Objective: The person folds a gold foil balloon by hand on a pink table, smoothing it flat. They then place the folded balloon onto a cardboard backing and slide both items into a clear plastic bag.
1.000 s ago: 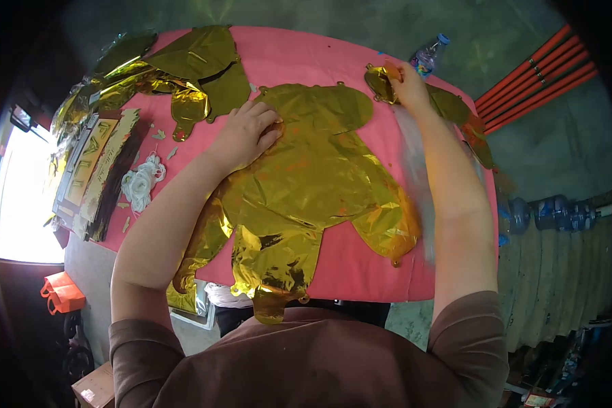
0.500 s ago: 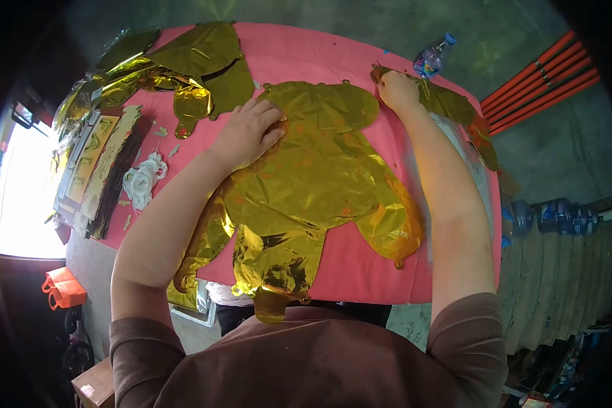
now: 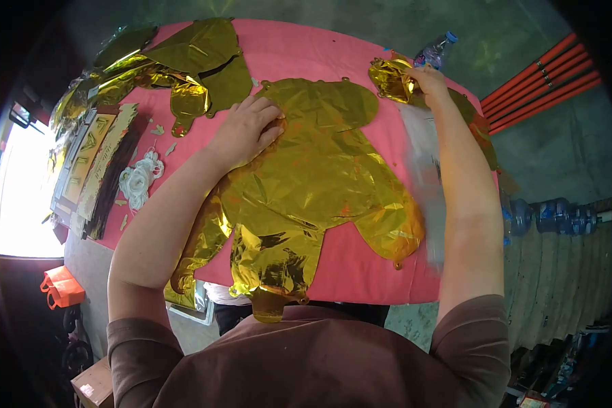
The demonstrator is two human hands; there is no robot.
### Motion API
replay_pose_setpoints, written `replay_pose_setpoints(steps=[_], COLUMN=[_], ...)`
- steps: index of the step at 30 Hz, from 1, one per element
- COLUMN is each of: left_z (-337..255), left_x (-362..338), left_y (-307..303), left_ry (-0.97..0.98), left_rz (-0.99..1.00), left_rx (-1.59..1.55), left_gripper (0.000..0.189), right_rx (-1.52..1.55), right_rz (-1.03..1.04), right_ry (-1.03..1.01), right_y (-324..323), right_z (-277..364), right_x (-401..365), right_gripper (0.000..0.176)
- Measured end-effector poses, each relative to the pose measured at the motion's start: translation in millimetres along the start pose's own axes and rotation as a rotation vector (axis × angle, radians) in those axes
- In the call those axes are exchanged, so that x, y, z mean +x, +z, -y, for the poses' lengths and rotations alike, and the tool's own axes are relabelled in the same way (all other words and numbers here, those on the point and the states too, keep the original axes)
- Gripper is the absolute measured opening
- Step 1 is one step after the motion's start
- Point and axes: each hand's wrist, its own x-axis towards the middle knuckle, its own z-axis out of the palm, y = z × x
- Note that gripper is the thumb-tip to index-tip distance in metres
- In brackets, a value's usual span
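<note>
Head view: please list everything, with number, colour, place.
Large foil: 1, gold, middle
Crumpled foil: count unclear, gold, right hand
Foil pile: count unclear, gold, far left
Tablecloth: 1, pink, centre
Plastic sheeting: some, clear, right
Stacked cards: several, cream, left
String: 1 bundle, white, left
Scraps: several, pale, by string
Bottle: 1, clear, table's far right
Poles: several, red, right
Large bottles: several, bluish, right
Bag: 1, orange, left
Carton: 1, brown, lower left
Shirt: 1, brown, bottom
Left hand: 1, bare, on large foil
Right hand: 1, bare, at crumpled foil
</note>
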Motion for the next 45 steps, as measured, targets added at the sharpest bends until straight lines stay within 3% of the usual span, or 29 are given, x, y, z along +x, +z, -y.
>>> replay_pose_setpoints(steps=[2,3,4,6,7,9,10,12,15,17,20,22,24,26,27,30,31,33,36,41,45], left_z=[-1,-1,-1,-1,1,1,0,-2,-4,-3,-4,-5,-7,-7,-7,-6,-7,-7,-1,1,3], left_x=[0,0,1,0,0,1,1,1,2,1,2,3,2,3,2,3,3,1,2,-1,-1], left_y=[-1,-2,-2,-1,-1,0,-1,-4,-5,-5,-5,-6,-7,-7,-6,-5,-5,-6,-1,1,6], left_ry=[-0.006,-0.003,-0.007,-0.003,0.000,0.012,0.002,0.006,-0.023,-0.007,0.002,0.004,0.003,-0.003,0.006,0.020,0.008,-0.014,-0.005,-0.003,-0.011], left_rz=[0.007,0.008,0.013,0.020,0.010,0.004,0.019,0.036,0.047,0.030,0.032,0.035,0.040,0.029,0.029,0.006,0.018,0.031,0.010,0.015,-0.002], left_rx=[0.015,0.013,0.016,0.018,0.022,0.019,0.013,0.003,0.005,0.016,0.006,0.007,0.013,0.027,0.027,0.042,0.038,0.039,0.020,0.051,0.070], left_gripper=[0.024,0.024,0.024,0.024,0.024,0.025,0.025,0.025,0.024,0.024,0.024,0.023,0.023,0.023,0.023,0.023,0.022,0.022,0.021,0.024,0.026], right_rx=[-0.555,-0.596,-0.597,-0.863,-0.864,-0.542,-0.543,-0.713,-0.584,-0.492,-0.218,-0.066,-0.055,0.039,0.041,0.337,0.294,0.461,0.481,0.416,0.354], right_rz=[-0.083,-0.170,-0.174,-0.251,-0.258,-0.112,-0.121,0.031,0.095,-0.104,-0.253,-0.492,-0.509,-0.540,-0.549,-0.464,-0.602,-0.493,-0.351,-0.134,-0.060], right_ry=[-0.284,-0.443,-0.442,-0.682,-0.680,-0.424,-0.421,-0.176,-0.017,0.043,-0.039,-0.246,-0.304,-0.595,-0.598,-0.863,-0.954,-1.124,-1.237,-1.174,-1.072], right_y=[-16,-19,-23,-36,-44,-67,-81,-115,-166,-193,-237,-253,-279,-309,-335,-380,-378,-368,-307,-165,-92], right_z=[8,5,5,7,12,31,40,58,84,95,119,136,159,179,190,229,247,284,324,331,312], right_x=[7,10,13,19,18,13,12,8,-10,-22,-37,-51,-57,-60,-55,-54,-64,-83,-106,-143,-167], right_gripper=[0.020,0.020,0.020,0.020,0.020,0.022,0.022,0.019,0.022,0.017,0.007,0.007,0.010,0.014,0.014,0.018,0.021,0.031,0.031,0.031,0.031])
